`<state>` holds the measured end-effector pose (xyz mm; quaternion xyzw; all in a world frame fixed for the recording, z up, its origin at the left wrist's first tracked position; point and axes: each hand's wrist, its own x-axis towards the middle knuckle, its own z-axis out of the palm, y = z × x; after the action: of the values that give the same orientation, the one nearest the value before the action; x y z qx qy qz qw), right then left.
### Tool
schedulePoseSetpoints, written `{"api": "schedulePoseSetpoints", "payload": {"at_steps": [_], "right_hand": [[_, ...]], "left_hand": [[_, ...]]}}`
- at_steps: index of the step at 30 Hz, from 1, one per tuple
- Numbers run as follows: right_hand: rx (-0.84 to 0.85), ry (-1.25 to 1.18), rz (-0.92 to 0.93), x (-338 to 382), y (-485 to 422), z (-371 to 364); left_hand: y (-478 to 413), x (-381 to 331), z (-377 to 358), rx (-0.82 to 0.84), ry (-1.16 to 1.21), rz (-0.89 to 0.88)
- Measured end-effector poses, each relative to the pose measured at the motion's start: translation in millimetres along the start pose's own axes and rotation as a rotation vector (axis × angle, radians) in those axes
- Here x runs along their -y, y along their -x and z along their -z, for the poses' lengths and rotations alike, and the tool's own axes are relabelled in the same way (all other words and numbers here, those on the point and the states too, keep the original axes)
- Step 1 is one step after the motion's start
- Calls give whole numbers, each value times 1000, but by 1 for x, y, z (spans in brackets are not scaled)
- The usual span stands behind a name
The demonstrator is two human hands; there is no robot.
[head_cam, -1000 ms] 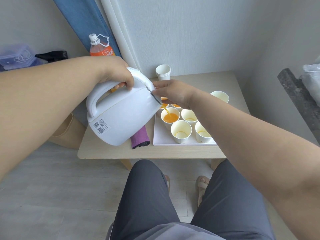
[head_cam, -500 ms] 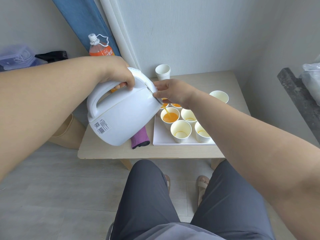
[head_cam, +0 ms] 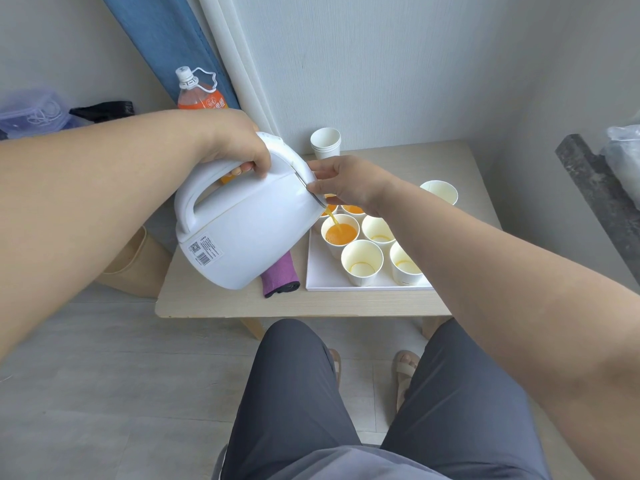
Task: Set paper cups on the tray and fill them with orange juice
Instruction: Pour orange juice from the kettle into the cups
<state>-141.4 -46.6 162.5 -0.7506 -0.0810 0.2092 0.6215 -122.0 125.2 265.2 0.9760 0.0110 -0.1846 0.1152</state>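
Note:
My left hand [head_cam: 239, 147] grips the handle of a white kettle [head_cam: 249, 237], tilted right. A thin stream of orange juice runs from its spout into a paper cup [head_cam: 340, 233] on the white tray [head_cam: 320, 271]. My right hand [head_cam: 349, 183] presses its fingertips on the kettle's lid at the spout. Two cups behind it hold juice, partly hidden by my right hand. Three more cups on the tray, such as the front one [head_cam: 362, 261], hold only a trace of juice.
A stack of paper cups [head_cam: 325, 143] stands at the table's back, a single cup [head_cam: 439, 192] to the right of the tray. A purple cloth [head_cam: 278, 275] lies left of the tray. An orange juice bottle [head_cam: 199, 91] stands behind my left arm. My knees are below the table's front edge.
The juice level in the cup under the spout has risen. Both hands and the kettle hold nearly the same pose.

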Motion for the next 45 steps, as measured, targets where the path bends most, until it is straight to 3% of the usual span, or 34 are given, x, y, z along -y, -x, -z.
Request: {"api": "schedulePoseSetpoints", "payload": {"at_steps": [45], "right_hand": [[-12,-2,-12,-1,6,8]], "left_hand": [[-9,-8,-2,5,-4,3]]}}
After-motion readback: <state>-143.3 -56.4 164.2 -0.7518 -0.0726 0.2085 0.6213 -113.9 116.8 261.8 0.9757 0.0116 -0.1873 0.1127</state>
